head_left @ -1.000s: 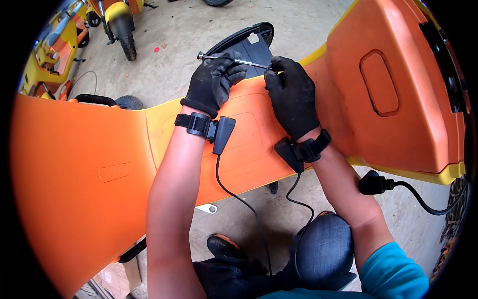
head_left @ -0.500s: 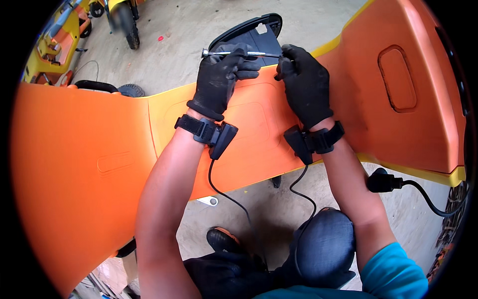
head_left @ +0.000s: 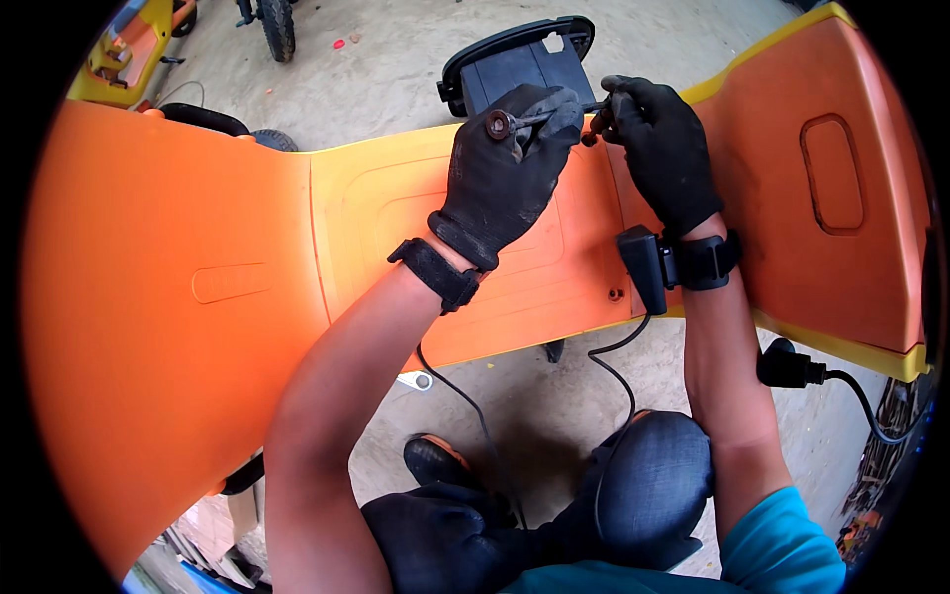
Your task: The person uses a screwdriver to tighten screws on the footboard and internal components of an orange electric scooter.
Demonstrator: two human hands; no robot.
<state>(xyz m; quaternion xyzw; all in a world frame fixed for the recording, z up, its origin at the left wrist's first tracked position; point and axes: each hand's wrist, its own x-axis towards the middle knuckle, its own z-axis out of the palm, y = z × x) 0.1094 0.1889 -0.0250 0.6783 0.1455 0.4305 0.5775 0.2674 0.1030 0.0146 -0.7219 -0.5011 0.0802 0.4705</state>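
My left hand (head_left: 515, 163), in a black work glove, is closed round a slim metal rod tool (head_left: 534, 120) with a round, socket-like end turned up toward me. The tool's dark far tip points right, to my right hand (head_left: 663, 148). Gloved in black too, that hand has its fingers pinched together at the tip; whatever small thing they hold is hidden. Both hands are above the far edge of an orange body panel (head_left: 465, 307) with yellow edging. Just under the right fingers is a dark hole (head_left: 590, 139); another hole (head_left: 616, 294) lies near the close edge.
Beyond the panel a black plastic part (head_left: 515, 74) stands close to its far edge. The orange body rises at the right and widens at the left. A black plug with cable (head_left: 792, 368) hangs by my right forearm. Wheels and yellow-orange vehicles are at the far left.
Both hands have shifted right, and my left hand has turned so the tool's round end faces up. The view has moved slightly, and the panel's holes now show.
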